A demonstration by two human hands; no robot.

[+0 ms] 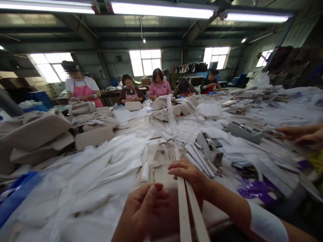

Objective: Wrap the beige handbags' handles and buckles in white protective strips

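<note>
In front of me lies a beige bag piece [161, 174] with a narrow gold-coloured metal strip on it. My right hand [189, 174] rests over it, its fingers bent across a long pale strap [182, 205] that runs down toward me. A second strap [198, 215] slants away beside the first. To the left, my left hand [141, 211] is raised near the bag's close edge, fingers loosely curved and apart, with nothing visible in them. A small white roll [145, 172] lies along the bag's left side. Beyond my right hand is a looped beige strap [168, 143].
White sheets [108, 168] cover much of the table. Beige bags [37, 131] are heaped at left. Two grey tape dispensers [210, 148] and purple plastic [257, 190] lie at right. Another person's hand [305, 134] reaches in there; several people work across the table.
</note>
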